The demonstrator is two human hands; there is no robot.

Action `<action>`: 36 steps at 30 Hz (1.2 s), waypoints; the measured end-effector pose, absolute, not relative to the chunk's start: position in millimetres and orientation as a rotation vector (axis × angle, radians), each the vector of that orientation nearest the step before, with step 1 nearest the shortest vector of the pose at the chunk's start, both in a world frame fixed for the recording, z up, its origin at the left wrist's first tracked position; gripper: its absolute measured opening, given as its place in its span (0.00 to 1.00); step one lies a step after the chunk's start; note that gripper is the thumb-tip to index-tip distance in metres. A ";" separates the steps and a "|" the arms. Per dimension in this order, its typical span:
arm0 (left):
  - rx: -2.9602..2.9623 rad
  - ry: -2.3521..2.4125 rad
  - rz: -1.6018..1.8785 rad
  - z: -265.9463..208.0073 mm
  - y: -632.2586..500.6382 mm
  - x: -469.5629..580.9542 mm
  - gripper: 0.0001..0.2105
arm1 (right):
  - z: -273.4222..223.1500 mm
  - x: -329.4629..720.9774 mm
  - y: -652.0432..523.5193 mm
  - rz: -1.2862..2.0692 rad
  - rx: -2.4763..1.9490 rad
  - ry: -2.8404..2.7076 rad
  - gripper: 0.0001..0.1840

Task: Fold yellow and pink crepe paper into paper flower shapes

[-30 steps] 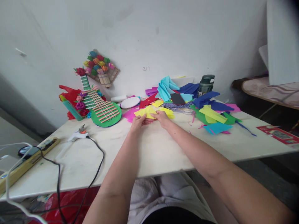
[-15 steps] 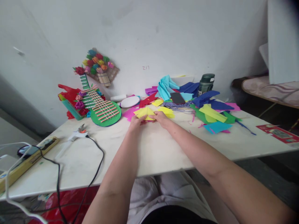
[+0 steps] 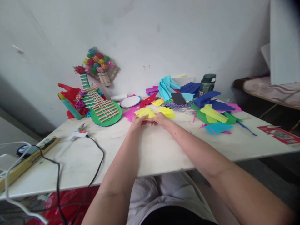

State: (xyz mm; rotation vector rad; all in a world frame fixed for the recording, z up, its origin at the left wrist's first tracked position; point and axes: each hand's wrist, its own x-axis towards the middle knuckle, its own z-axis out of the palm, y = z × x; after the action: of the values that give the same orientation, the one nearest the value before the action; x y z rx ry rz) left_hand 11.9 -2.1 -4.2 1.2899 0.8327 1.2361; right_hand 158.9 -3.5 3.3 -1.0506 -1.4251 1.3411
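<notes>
Left hand (image 3: 139,121) and right hand (image 3: 158,120) pinch yellow paper (image 3: 145,112).
Pink paper (image 3: 128,114) lies at its nine o'clock, another yellow piece (image 3: 167,112) at three o'clock.

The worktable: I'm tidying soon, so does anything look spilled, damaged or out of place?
No spill or damage stands out. Untidiest is the coloured paper to the right of the right hand: an uneven heap, with a thin blue strip trailing out and pink shreds loose nearby.

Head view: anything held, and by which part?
A yellow paper piece, held in both hands along its near edge: left hand toward the left, right hand toward the right. The grip underneath is hidden.
</notes>
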 end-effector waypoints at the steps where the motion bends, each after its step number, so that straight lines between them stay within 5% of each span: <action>1: 1.288 0.830 1.242 -4.6 -1.8 12.2 0.19 | 3.7 158.5 -3.5 1.342 -1.050 -1.425 0.07; 17: 1.072 0.878 1.413 1.4 -0.9 10.3 0.17 | 9.2 166.0 -3.9 1.396 -1.014 -1.413 0.06; 25: 1.099 0.920 1.386 0.3 0.3 7.7 0.18 | 9.5 179.0 1.9 1.508 -0.923 -1.404 0.17; 36: 1.217 0.956 1.258 -1.1 -3.8 13.2 0.21 | 5.5 170.8 3.7 1.285 -1.039 -1.403 0.07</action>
State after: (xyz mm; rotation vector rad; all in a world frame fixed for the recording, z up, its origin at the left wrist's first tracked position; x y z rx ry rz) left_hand 13.2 -3.8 -1.1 1.2172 0.9556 1.2579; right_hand 170.8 3.7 5.5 -1.0390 -1.4031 1.2851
